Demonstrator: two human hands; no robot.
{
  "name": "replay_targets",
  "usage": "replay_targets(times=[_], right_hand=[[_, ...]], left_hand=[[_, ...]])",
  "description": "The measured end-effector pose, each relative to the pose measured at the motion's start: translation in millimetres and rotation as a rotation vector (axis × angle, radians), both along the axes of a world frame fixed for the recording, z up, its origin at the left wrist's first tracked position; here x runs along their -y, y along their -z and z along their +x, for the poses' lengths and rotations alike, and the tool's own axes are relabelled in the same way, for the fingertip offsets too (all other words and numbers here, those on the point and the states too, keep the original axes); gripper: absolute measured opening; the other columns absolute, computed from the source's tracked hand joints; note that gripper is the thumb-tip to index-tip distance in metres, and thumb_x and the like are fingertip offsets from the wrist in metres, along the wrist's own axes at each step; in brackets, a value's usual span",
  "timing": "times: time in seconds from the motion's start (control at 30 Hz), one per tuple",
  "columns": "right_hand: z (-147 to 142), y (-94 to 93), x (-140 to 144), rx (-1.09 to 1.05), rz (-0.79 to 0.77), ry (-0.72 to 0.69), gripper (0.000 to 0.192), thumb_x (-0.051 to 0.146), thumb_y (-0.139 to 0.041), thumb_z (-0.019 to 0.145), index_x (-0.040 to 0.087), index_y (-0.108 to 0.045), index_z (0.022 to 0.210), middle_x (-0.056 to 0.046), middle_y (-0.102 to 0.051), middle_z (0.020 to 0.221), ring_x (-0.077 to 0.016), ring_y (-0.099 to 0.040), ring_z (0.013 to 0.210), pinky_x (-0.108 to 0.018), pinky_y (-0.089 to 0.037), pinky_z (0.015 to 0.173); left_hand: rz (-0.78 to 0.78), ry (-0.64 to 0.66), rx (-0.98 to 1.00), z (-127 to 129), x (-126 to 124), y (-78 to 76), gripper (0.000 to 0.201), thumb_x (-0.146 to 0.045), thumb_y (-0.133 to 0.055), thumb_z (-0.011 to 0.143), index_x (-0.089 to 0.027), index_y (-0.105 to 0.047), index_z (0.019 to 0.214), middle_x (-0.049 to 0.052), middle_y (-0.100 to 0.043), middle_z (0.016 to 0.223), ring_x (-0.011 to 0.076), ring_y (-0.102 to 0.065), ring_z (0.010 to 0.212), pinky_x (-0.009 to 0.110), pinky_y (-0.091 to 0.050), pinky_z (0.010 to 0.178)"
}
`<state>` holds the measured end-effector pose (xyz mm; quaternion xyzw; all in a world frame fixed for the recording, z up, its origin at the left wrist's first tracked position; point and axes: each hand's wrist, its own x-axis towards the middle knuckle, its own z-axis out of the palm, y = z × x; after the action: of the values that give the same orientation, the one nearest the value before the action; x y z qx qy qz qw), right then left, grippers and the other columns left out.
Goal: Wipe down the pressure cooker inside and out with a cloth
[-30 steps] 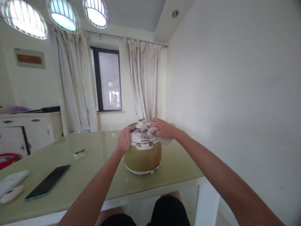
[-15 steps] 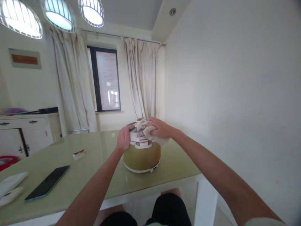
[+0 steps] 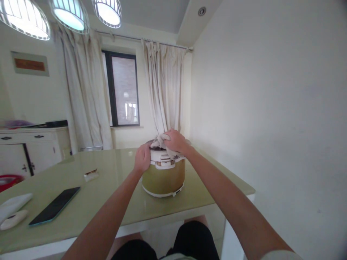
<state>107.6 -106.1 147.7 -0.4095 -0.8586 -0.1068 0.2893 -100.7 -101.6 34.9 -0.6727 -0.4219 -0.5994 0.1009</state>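
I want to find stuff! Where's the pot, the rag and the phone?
pot [image 3: 162,178]: head view, on its yellow-green side wall.
rag [image 3: 159,139]: head view, on the bunched cloth atop the lid.
phone [image 3: 55,206]: head view, middle of its dark screen.

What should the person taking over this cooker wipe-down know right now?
Left hand: braced against the left side of the rice cooker, fingers on its lid rim.
Right hand: presses a cloth onto the lid's top.
Cooker: upright, lid shut, on the green table, near the wall end.
Phone lies apart on the left of the table.
Done: cloth in contact with the lid's top.
Left: how much is wiped cannot be told; the gold body looks untouched.
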Motion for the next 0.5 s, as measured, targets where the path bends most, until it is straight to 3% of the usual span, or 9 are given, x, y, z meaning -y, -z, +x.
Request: replay_targets(times=[0.1, 0.17, 0.23, 0.37, 0.43, 0.5], right_hand=[[5.5, -12.4, -2.1, -0.028, -0.144, 0.202, 0.032, 0.033, -0.059, 0.094, 0.020, -0.076, 0.118, -0.014, -0.074, 0.118, -0.0290, -0.070, 0.105, -0.036, -0.052, 0.086], [-4.1, -17.6, 7.5, 0.013, -0.161, 0.293, 0.037, 0.034, -0.064, 0.091, 0.017, -0.075, 0.122, -0.019, -0.073, 0.122, -0.0317, -0.071, 0.107, -0.039, -0.053, 0.087], [-18.8, -19.1, 20.5, 0.120, -0.105, 0.220, 0.040, 0.036, -0.067, 0.087, 0.016, -0.076, 0.121, -0.021, -0.072, 0.125, -0.0331, -0.071, 0.109, -0.040, -0.054, 0.088], [-27.5, -16.5, 27.3, 0.247, -0.034, -0.169, 0.029, 0.035, -0.066, 0.088, 0.019, -0.080, 0.108, -0.013, -0.075, 0.116, -0.0272, -0.070, 0.101, -0.033, -0.052, 0.085], [-14.4, -14.2, 19.1, 0.178, -0.075, -0.179, 0.024, 0.033, -0.066, 0.089, 0.020, -0.080, 0.103, -0.009, -0.076, 0.104, -0.0232, -0.069, 0.094, -0.029, -0.050, 0.083], [4.4, -7.9, 11.7, 0.032, -0.093, -0.055, 0.023, 0.033, -0.068, 0.088, 0.021, -0.080, 0.103, -0.007, -0.074, 0.099, -0.0221, -0.067, 0.091, -0.029, -0.050, 0.082]], left_hand=[[-0.021, 0.052, -0.028, 1.6, 3.5, -2.9, 0.058, -0.045, -0.022, 0.109, -0.021, -0.075, 0.116, 0.011, -0.078, 0.124, 0.0262, -0.068, 0.123, 0.048, -0.049, 0.113], [-0.046, 0.053, -0.025, 2.7, 4.8, -3.9, 0.058, -0.048, -0.024, 0.109, -0.021, -0.073, 0.121, 0.012, -0.076, 0.129, 0.0269, -0.067, 0.126, 0.049, -0.048, 0.115], [-0.079, 0.039, 0.016, 2.6, 4.8, -4.3, 0.060, -0.053, -0.024, 0.109, -0.021, -0.070, 0.130, 0.013, -0.074, 0.134, 0.0279, -0.067, 0.128, 0.051, -0.047, 0.115], [-0.177, 0.067, 0.133, -2.4, 2.5, -5.8, 0.073, -0.059, -0.009, 0.109, -0.022, -0.067, 0.135, 0.012, -0.077, 0.127, 0.0270, -0.070, 0.121, 0.050, -0.051, 0.111], [-0.185, 0.075, 0.086, -4.4, 3.1, -7.5, 0.074, -0.058, -0.009, 0.110, -0.022, -0.068, 0.133, 0.011, -0.078, 0.123, 0.0269, -0.071, 0.120, 0.050, -0.051, 0.111], [-0.150, 0.068, -0.039, -2.5, 6.7, -8.4, 0.068, -0.056, -0.015, 0.110, -0.021, -0.070, 0.131, 0.012, -0.076, 0.128, 0.0279, -0.067, 0.127, 0.051, -0.048, 0.115]])
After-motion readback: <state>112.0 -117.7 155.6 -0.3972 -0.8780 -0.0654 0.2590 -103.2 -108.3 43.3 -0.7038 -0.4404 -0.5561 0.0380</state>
